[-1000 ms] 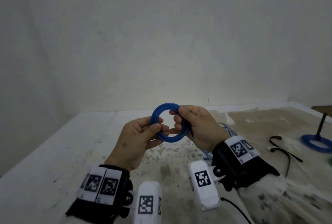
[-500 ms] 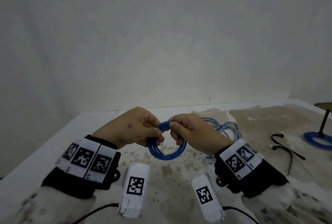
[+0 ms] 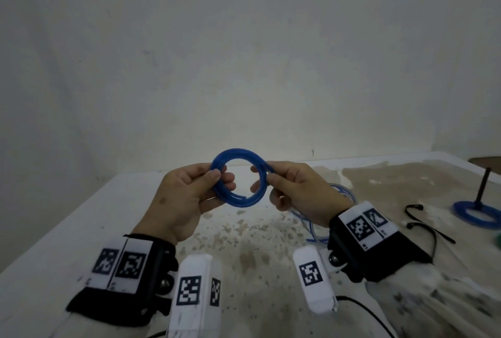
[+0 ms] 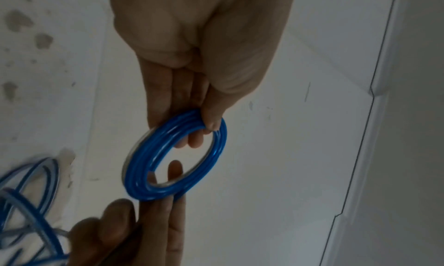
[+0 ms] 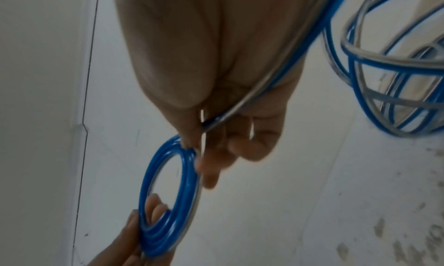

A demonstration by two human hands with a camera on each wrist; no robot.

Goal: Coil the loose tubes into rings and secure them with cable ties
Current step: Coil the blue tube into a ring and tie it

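Observation:
A blue tube wound into a small ring (image 3: 238,153) hangs upright in the air between both hands above the table. My left hand (image 3: 217,177) pinches the ring's left side between thumb and fingers; in the left wrist view the ring (image 4: 144,165) sits under the thumb. My right hand (image 3: 267,176) pinches the ring's right side (image 5: 168,175). The tube's free length (image 5: 300,47) runs back under the right palm to a loose tangle of blue tube (image 3: 344,194) on the table. Two black cable ties (image 3: 423,222) lie on the table to the right.
The white, stained table (image 3: 244,242) meets a plain wall behind. At the far right a finished blue ring (image 3: 477,215) lies around a dark upright post (image 3: 484,184). A green object (image 3: 498,240) shows at the right edge.
The hands have lifted and turned the ring from a low, tilted position to upright facing me; the left hand rolled from knuckles-up to palm-up. The ring looks wider.

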